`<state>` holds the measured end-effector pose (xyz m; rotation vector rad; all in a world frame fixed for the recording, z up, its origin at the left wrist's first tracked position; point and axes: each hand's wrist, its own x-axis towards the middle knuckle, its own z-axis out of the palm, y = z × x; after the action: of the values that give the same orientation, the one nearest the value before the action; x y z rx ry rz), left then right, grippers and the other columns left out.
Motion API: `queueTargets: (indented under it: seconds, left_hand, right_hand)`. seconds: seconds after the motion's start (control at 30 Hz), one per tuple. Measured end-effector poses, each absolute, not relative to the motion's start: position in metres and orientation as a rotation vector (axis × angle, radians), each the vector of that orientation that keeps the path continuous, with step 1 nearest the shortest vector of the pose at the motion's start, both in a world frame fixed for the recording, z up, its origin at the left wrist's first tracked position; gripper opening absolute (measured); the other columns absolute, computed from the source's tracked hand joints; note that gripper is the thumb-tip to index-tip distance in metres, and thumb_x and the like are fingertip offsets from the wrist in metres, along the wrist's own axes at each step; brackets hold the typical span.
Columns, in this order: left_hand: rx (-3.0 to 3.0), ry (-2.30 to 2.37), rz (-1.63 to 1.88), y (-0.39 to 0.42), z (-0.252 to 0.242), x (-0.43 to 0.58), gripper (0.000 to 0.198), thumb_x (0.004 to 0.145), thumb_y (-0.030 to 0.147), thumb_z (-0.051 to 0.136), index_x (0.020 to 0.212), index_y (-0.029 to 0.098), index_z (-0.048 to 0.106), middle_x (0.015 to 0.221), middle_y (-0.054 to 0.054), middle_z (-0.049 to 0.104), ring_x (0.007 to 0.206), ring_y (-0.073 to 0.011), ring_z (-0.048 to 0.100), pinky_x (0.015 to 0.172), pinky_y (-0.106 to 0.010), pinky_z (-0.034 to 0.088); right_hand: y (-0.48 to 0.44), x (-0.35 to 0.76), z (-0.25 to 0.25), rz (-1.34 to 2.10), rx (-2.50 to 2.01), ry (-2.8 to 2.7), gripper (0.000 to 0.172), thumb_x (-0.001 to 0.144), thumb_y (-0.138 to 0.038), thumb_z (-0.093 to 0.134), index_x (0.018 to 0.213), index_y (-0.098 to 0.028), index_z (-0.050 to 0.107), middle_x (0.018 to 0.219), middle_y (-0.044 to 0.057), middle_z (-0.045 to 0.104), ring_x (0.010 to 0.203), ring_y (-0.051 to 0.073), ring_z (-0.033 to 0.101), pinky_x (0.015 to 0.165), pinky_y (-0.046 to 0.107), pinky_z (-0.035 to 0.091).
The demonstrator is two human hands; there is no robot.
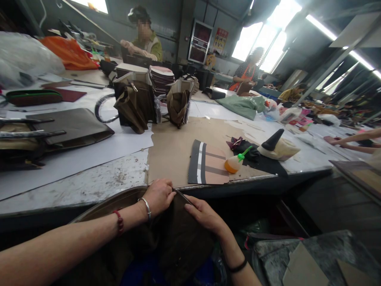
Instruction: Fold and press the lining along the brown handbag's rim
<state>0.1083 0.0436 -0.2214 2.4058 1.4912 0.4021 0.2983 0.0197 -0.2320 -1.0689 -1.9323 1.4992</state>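
Note:
A dark brown bag [184, 238] hangs open below the front edge of the worktable, its long rim curving up to the tabletop. My left hand [160, 198] is closed on that rim, fingers pinching the edge. Just to the right, my right hand [204, 212] grips the same rim between thumb and fingers. The lower part of the bag falls into shadow. Ahead on brown paper lie a striped panel [212, 163] in pink, grey and white, and a squeeze bottle [233, 165] with orange liquid and a green nozzle.
Brown bags [133, 101] stand on the worktable [125, 171], with a flat dark bag [74, 125] at left. A cream block with a black cone [274, 141] sits right of the bottle. Two co-workers [154, 45] are across the table; another person's hands [336, 140] show at right.

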Motion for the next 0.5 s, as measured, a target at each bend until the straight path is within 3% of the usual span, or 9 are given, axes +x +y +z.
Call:
queueTargets:
  seconds: [0.5]
  left_hand:
    - [2.446, 1.55, 0.374, 0.0409, -0.2213, 0.1121, 0.027, 0.082, 0.021, 0.046, 0.063, 0.011, 0.063, 0.075, -0.009, 0.061, 0.077, -0.021, 0.053, 0.073, -0.035, 0.04]
  right_hand:
    - [0.024, 0.2985, -0.2368, 1.578, -1.125, -1.865, 0.029, 0.084, -0.032, 0.042, 0.105, -0.017, 0.057, 0.094, 0.003, 0.06, 0.089, 0.018, 0.053, 0.078, 0.027, 0.041]
